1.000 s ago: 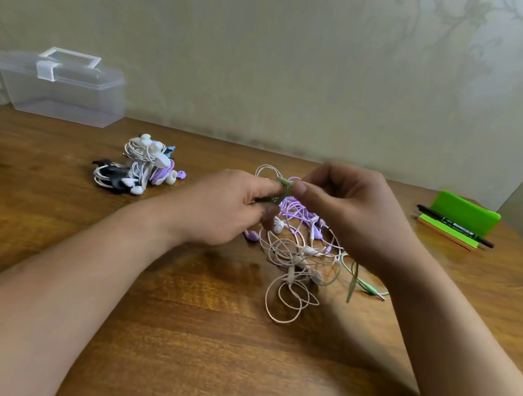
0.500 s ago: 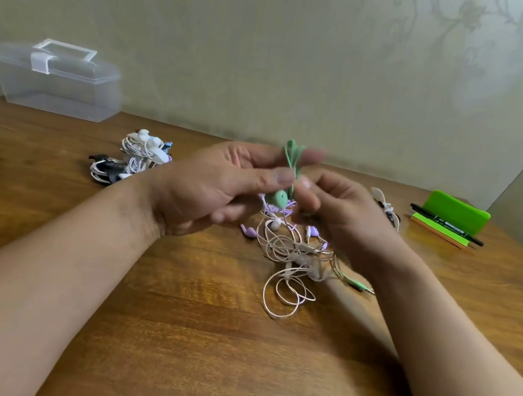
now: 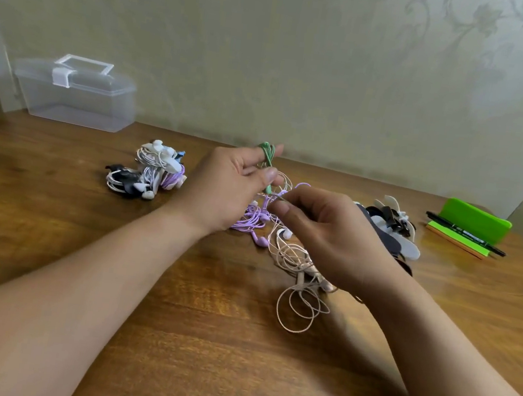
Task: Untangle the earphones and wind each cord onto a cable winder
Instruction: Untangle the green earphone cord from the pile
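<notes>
A tangle of earphones lies on the wooden table: purple cords [image 3: 252, 220] and pale pink cords [image 3: 299, 289] with loose loops toward me. My left hand [image 3: 228, 187] is raised above the tangle, with the green earphone cord [image 3: 267, 153] wound round its index finger and pinched under the thumb. Just right of it, my right hand [image 3: 325, 229] pinches a thin strand of cord between thumb and forefinger over the tangle. Black and white cable winders [image 3: 393, 225] lie behind my right hand.
A pile of wound earphones [image 3: 148, 173] sits at the left. A clear plastic box [image 3: 74, 93] with a white latch stands at the back left by the wall. A green holder with a black pen [image 3: 468, 231] is at the far right.
My left hand has turned and lifted, with the green cord now looped round its index finger. My right hand has dropped lower and to the right, pinching a strand. The view shifted left, showing the winders.
</notes>
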The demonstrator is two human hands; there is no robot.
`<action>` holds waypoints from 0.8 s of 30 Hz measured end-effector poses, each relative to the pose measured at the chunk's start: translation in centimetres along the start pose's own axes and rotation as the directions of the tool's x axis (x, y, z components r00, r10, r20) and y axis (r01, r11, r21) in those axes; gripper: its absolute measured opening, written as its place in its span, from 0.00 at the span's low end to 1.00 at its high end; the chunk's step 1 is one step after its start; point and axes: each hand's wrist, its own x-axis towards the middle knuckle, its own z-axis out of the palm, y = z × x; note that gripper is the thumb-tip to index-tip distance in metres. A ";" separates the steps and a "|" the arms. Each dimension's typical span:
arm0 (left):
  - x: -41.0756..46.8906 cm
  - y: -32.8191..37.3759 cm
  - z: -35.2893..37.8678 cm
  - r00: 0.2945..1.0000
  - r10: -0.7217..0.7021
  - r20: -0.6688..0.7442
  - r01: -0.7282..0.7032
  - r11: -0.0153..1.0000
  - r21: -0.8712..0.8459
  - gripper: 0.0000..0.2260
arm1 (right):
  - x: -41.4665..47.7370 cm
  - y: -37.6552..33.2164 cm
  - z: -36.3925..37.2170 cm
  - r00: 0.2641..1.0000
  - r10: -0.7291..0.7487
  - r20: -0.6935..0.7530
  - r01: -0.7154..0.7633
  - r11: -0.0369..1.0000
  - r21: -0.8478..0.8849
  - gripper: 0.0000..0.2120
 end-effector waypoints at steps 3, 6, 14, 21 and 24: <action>0.0 -0.1 0.6 1.000 0.026 -0.015 -0.025 0.999 0.020 0.18 | -0.3 -0.1 0.1 0.996 -0.044 0.072 0.054 0.988 -0.148 0.13; -0.1 0.1 0.9 0.999 0.015 -0.032 -0.015 1.000 -0.007 0.18 | -0.5 -0.2 -0.2 0.988 -0.027 0.151 0.060 0.973 -0.223 0.13; -0.7 -0.7 1.3 0.987 0.012 0.160 -0.043 0.980 0.196 0.12 | -0.4 0.1 -0.7 0.994 -0.091 -0.066 0.076 0.977 -0.199 0.09; -1.5 0.9 1.1 0.904 -0.036 0.427 0.005 0.997 0.074 0.13 | -0.4 0.9 -2.2 0.962 -0.019 -0.273 -0.002 0.997 -0.075 0.05; -1.6 0.6 0.9 0.886 -0.014 0.464 -0.026 0.997 0.079 0.10 | -0.3 0.9 -2.2 0.961 -0.020 -0.274 0.007 0.999 -0.050 0.05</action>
